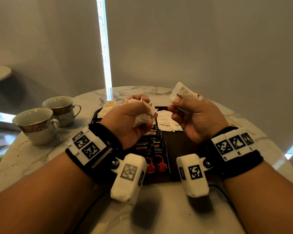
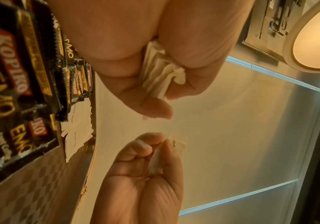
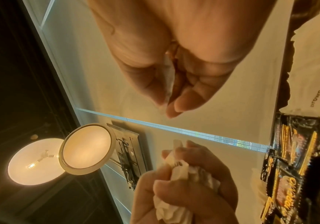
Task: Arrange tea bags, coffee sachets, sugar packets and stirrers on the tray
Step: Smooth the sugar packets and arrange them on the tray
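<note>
Both hands are raised above a dark tray (image 1: pixel 181 146) on the marble table. My left hand (image 1: pixel 135 115) grips a crumpled bunch of white sugar packets (image 1: pixel 142 115), also seen as the bunch of packets (image 2: pixel 161 75) in the left wrist view. My right hand (image 1: pixel 189 112) pinches one white sugar packet (image 1: pixel 183 93) between thumb and fingers, its edge showing as the packet (image 3: pixel 168 81). On the tray lie black Kopiko coffee sachets (image 1: pixel 152 149) fanned in a row and white brown sugar packets (image 1: pixel 166 120). Pale tea bags (image 1: pixel 108 107) lie at the tray's far left corner.
Two cups (image 1: pixel 39 124) with patterned rims stand on the marble table (image 1: pixel 32 159) to the left of the tray. Thin wooden stirrers (image 1: pixel 233 124) lie on the table to the right of the tray. A grey blind hangs behind the table.
</note>
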`<state>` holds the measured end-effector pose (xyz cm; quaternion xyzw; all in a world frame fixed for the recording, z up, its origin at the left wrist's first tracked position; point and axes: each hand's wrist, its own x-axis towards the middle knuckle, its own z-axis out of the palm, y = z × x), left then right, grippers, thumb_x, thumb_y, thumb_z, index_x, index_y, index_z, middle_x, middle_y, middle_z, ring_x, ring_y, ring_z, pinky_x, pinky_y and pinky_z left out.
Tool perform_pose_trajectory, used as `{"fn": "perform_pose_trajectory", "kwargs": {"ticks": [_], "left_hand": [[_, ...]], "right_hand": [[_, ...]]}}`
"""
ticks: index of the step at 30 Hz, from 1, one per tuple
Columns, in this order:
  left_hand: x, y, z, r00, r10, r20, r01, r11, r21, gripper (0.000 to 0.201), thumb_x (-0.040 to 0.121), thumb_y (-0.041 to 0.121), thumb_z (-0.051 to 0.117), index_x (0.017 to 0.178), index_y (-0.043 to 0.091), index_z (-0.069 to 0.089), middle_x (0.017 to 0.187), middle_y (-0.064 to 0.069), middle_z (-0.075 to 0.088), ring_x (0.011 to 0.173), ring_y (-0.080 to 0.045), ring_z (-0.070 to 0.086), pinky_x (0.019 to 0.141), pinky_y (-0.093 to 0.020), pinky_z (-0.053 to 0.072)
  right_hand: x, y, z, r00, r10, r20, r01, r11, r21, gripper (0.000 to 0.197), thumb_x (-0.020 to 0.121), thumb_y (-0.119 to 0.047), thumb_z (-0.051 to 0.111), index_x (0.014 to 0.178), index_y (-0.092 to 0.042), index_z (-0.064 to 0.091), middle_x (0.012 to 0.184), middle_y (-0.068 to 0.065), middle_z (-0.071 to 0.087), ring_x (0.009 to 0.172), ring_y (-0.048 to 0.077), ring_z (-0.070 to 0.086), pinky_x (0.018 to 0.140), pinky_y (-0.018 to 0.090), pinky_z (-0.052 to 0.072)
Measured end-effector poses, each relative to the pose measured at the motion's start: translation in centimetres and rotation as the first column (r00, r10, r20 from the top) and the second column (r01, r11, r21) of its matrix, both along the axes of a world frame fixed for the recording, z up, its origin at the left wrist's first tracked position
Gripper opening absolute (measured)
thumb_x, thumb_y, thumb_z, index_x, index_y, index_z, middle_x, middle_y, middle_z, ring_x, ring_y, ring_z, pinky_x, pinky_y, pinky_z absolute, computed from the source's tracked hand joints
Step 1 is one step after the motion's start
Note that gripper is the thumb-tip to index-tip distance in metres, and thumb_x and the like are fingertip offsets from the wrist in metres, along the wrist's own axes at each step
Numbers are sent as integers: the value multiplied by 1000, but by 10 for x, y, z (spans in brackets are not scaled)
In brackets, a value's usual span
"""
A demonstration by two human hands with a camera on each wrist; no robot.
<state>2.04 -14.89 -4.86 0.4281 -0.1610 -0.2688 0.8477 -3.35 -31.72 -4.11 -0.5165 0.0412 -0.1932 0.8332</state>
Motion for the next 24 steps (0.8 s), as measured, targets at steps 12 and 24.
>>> {"fn": "perform_pose_trajectory", "kwargs": {"ticks": [12, 24], "left_hand": [[-7, 0, 1, 992, -31, 124, 6, 980, 197, 26, 67, 21, 73, 88, 17, 59, 84, -6, 66, 63, -16, 64, 46, -23, 49], [-8, 1, 3, 987, -35, 156, -9, 961, 276, 40, 74, 35, 76, 104, 13, 63, 83, -5, 67, 68, -16, 64, 48, -23, 49]], "right_hand": [[-9, 10, -4, 977, 171, -126, -203, 930, -308, 22, 69, -12, 72, 90, -6, 68, 69, 6, 67, 52, 13, 51, 44, 22, 38], [-4, 11, -6, 991, 102, -83, -119, 964, -236, 29, 70, -9, 67, 98, -2, 64, 80, 13, 68, 59, 20, 58, 44, 25, 39]]}}
